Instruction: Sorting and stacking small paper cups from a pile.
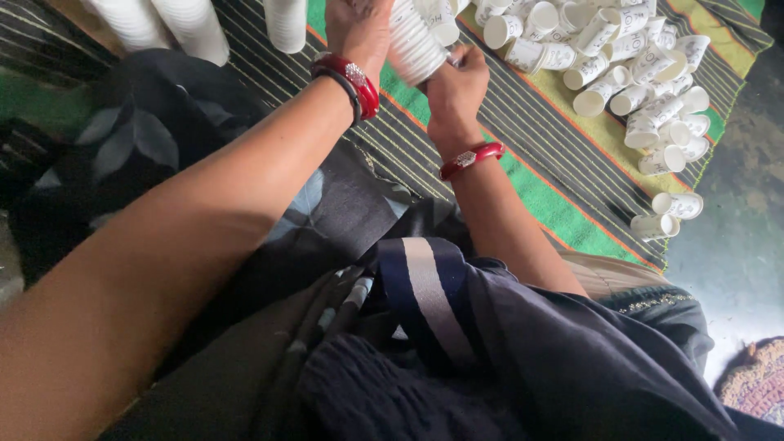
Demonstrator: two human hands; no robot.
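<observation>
My left hand (357, 28) grips a nested stack of white paper cups (412, 45) near the top of the view, the stack pointing down toward me. My right hand (457, 82) holds the open lower end of the same stack, fingers curled at its rim. Both wrists wear red bangles. Just beyond the hands lies a heap of loose white printed paper cups (621, 65), spread over a striped mat (531, 155).
Tall stacks of white cups (163, 24) stand at the top left, with another stack (286, 23) beside them. Dark cloth with a leaf pattern (163, 131) covers my lap. A grey floor (735, 245) and a woven round mat (755, 380) lie at the right.
</observation>
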